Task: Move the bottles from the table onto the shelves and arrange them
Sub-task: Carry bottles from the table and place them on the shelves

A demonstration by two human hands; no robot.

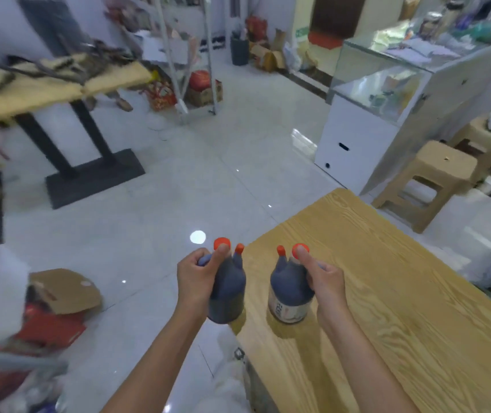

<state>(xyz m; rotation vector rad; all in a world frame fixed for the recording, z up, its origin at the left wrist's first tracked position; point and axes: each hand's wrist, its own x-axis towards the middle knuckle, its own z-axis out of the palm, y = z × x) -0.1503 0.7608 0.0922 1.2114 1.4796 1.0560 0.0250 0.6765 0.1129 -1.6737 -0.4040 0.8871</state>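
Left hand (196,278): fingers are curled round the neck grip of the left bottle (227,296), with the thumb laid up against its cap (222,243).
Right hand (324,281): same hold on the right bottle (286,290), with the thumb on its cap (300,248).
Left bottle position: it is held upright in the air, past the table (402,308) edge and over the floor (178,189).
Right bottle position: it is upright over the table's near corner. Whether its base touches the top cannot be told.
Step in hand: carrying both bottles to the shelves (178,64), which stand well apart across the room.
Method: keep each bottle upright and close to the body. Keep the thumbs on the caps to stop any swing. Clear the table corner before turning. Set one bottle down first, then the other, with labels facing out.
Risk: a full bottle hung from a neck grip likely loads the fingers. The floor looks glossy and hard, so a drop would probably break or spill.
Bottle shape: broad round body tapering to a narrow neck. A second small red tip shows beside each cap, and its nature is unclear.
Bottle material: likely smooth plastic with dark contents. The right bottle has a pale label (284,310) low on the body.
Caps: red, round, smooth.
Table: light wood grain, flat, with rounded corners.
Shelves: thin pale metal uprights. The detail is blurred.
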